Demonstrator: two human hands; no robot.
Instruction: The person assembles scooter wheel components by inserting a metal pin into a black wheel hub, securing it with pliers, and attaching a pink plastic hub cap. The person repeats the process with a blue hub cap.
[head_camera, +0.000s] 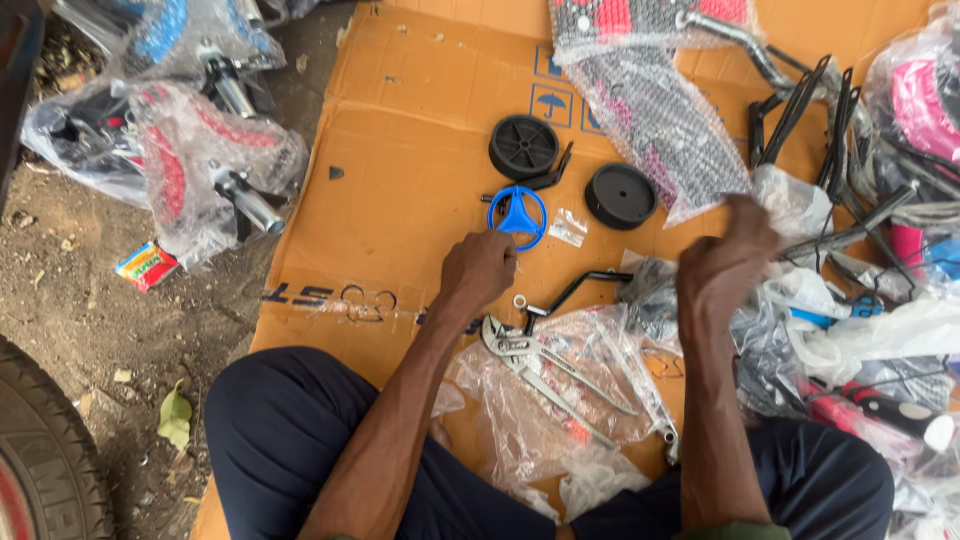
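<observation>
A blue wheel (517, 216) was touched by the left hand (480, 270), grip curled; plastic wrapping (790, 200) was pinched by the right hand (725, 262), parts unassembled.

Flattened brown cardboard (400, 150) covers bare dirt ground (80, 300) (daylight, outdoors); 1 tyre (40, 450) stands at left.

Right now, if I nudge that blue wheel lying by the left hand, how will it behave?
The blue wheel lies flat on the cardboard, so it would probably slide rather than roll. It looks like thin spoked plastic, so likely light and stiff. The left hand touches its rim, so a hard push might skid it toward the black wheel.
</observation>
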